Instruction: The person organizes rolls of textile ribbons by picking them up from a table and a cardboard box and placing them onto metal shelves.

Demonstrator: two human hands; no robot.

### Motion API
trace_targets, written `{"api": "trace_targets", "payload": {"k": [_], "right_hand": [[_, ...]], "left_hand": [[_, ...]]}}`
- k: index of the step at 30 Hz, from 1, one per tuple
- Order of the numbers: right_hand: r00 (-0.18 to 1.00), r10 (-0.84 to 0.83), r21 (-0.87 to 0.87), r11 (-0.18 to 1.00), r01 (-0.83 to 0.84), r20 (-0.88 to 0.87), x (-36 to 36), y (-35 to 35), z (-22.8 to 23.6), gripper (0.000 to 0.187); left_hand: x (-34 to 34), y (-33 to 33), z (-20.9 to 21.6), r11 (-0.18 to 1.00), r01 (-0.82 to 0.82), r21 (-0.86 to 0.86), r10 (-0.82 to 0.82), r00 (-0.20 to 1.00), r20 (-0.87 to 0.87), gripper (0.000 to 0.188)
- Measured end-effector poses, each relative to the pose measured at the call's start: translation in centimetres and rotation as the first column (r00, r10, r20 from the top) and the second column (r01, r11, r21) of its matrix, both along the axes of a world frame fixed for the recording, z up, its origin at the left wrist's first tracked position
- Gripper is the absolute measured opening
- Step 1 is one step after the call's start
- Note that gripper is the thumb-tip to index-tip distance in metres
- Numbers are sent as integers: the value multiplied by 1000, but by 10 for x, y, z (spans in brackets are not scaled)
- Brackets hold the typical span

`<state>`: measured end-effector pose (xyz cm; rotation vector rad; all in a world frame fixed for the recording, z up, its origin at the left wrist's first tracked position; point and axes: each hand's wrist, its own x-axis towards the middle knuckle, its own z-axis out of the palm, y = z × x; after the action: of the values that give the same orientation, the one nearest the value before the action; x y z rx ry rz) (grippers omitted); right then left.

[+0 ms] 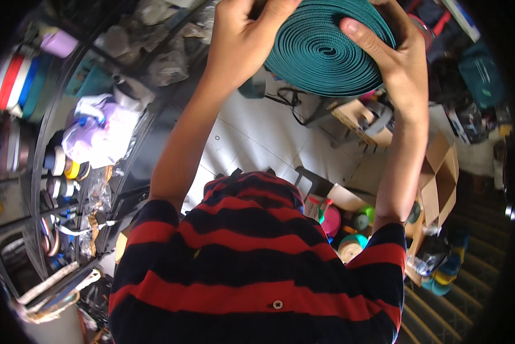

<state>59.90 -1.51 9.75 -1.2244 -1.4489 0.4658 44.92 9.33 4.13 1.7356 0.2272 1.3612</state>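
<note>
A large coil of dark green webbing strap (pixel 320 71), wound flat in a tight spiral, is held up in front of me at the top of the view. My left hand (pixel 240 37) grips its left side, the thumb along the upper rim and the fingertips cut off by the picture's edge. On the opposite side my right hand (pixel 403 63) wraps the rim, its thumb lying across the flat face and its fingers behind the coil. Both arms are raised and stretched forward.
To the left stands a black metal rack (pixel 45 126) with rolls of coloured strap (pixel 16 83) and a white plastic bag (pixel 100 132). Open cardboard boxes (pixel 438 180) are at the right, with several strap rolls near my right elbow. Pale floor tiles (pixel 243 140) show below the coil.
</note>
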Motion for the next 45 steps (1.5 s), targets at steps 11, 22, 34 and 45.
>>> {"api": "trace_targets", "payload": {"k": [11, 22, 34, 45], "right_hand": [[896, 225, 335, 938, -92, -384, -205, 127, -47, 42], [686, 718, -3, 691, -723, -116, -318, 172, -6, 38], [89, 498, 325, 681, -656, -862, -433, 152, -32, 59], [170, 828, 173, 304, -937, -534, -426, 200, -41, 53]], "left_hand": [[-222, 41, 6, 885, -463, 53, 460, 886, 58, 42], [-364, 23, 38, 636, -728, 255, 770, 623, -140, 44], [-331, 19, 17, 154, -962, -226, 935, 67, 349, 68], [-364, 0, 31, 187, -927, -324, 929, 60, 365, 64]]}}
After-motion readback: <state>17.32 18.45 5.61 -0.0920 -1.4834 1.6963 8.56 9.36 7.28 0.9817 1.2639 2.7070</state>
